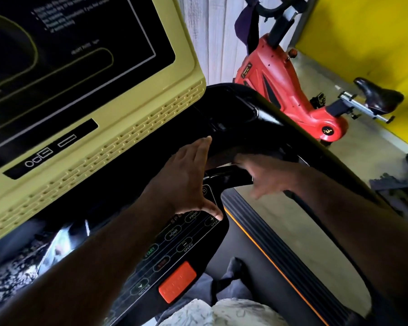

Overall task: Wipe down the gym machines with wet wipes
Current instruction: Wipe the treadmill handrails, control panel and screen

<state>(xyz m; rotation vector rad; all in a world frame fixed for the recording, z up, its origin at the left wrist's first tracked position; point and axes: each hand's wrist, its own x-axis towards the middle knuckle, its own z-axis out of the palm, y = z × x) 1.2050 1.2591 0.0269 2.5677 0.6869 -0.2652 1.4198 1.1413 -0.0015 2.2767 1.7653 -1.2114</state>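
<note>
The left hand (189,177) lies flat, fingers straight, at centre frame beside the black handlebar (229,176), probably reaching to wipe it. The blurred right hand (264,177) looks spread open over it, and no wet wipe shows. The treadmill console (127,128) fills the upper left, with a red exercise bike (280,85) at upper right.

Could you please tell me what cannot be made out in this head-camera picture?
All in the head view:
1. right hand: motion blur hides its fingers, so I cannot tell whether it holds anything.
2. left hand: the back faces the camera, hiding anything under the palm.
3. console screen: cut off by the top and left edges, and its text is too blurred to read.
4. shiny object below the screen: too blurred to identify.
</note>
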